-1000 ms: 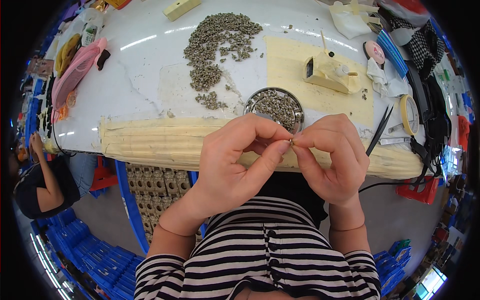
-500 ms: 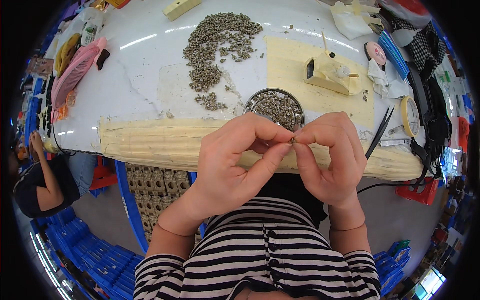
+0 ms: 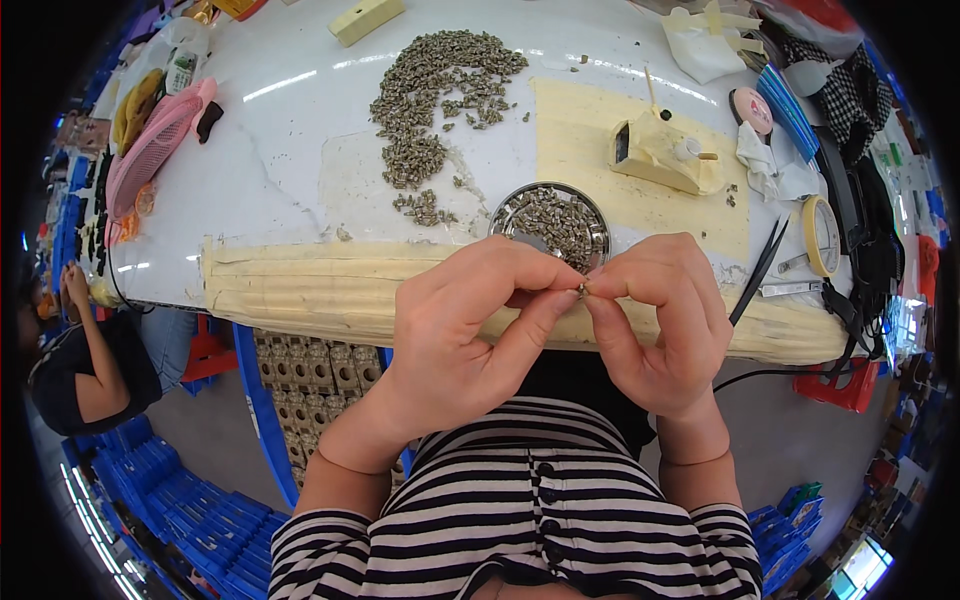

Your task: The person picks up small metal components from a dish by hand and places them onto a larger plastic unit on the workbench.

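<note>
Parts in a grey heap [image 3: 440, 100] cover the table's [image 3: 300, 180] far middle, a round metal dish [image 3: 552, 218] at its near edge sits well filled, and you pinch one tiny piece [image 3: 583, 290] between left hand [image 3: 470, 330] and right hand [image 3: 655, 325] fingertips — most of the heap looks left.

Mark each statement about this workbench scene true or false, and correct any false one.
1. Both the left hand and the right hand pinch one tiny part. True.
2. The round metal dish is empty. False: it holds small grey parts.
3. A loose pile of grey parts lies on the white table. True.
4. The tape roll sits at the person's left. False: it lies at the right.
</note>
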The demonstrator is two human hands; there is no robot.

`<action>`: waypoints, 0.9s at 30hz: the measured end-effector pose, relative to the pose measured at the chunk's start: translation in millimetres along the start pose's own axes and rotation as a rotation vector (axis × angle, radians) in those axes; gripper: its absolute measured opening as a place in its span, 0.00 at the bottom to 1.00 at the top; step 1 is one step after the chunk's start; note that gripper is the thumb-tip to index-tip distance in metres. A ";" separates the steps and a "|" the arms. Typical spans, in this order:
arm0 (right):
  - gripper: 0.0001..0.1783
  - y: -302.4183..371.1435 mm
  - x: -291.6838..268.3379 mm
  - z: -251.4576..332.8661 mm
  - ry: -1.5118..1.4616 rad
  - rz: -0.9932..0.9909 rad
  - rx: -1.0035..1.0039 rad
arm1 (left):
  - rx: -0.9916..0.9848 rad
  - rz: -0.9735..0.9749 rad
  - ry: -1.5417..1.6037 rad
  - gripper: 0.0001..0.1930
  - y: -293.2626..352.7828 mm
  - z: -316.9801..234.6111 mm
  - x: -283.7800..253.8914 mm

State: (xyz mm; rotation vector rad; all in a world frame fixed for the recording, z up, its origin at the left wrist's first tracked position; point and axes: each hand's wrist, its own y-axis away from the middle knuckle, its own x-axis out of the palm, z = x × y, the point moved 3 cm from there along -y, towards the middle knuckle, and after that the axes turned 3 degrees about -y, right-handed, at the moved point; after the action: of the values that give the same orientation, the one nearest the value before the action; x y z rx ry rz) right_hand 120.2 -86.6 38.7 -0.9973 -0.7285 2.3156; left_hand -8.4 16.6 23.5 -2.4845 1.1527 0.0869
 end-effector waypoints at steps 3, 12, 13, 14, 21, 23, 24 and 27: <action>0.12 -0.6 -0.4 1.4 0.007 0.004 -0.013 | -0.014 0.005 -0.004 0.05 1.2 0.1 -0.5; 0.13 -1.8 -0.8 1.6 0.031 0.031 -0.035 | 0.139 -0.001 -0.182 0.05 -2.7 -6.1 -2.2; 0.13 -1.9 -0.1 2.0 0.036 0.026 -0.042 | 0.161 -0.010 -0.207 0.05 -3.0 -7.8 -2.5; 0.13 -1.5 0.2 2.0 0.045 0.020 -0.048 | 0.153 -0.003 -0.194 0.05 -3.3 -7.6 -2.6; 0.13 -2.3 -1.6 3.8 0.002 0.057 -0.014 | 0.071 0.043 -0.083 0.05 -2.3 -5.4 -4.9; 0.13 -2.3 -1.8 3.0 -0.016 0.070 0.018 | 0.084 0.047 -0.096 0.05 -2.8 -6.0 -5.0; 0.12 -2.1 -2.0 2.2 -0.035 0.077 0.035 | 0.099 0.045 -0.114 0.05 -3.0 -6.2 -4.9; 0.12 -1.9 -2.1 1.0 -0.078 0.087 0.070 | 0.167 0.011 -0.175 0.06 -2.9 -7.2 -3.0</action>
State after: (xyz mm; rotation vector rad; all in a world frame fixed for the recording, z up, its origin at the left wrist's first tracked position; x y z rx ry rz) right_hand 121.1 -86.9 41.6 -0.9284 -0.6409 2.4496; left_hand -9.0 17.7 31.8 -2.2748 1.0564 0.1985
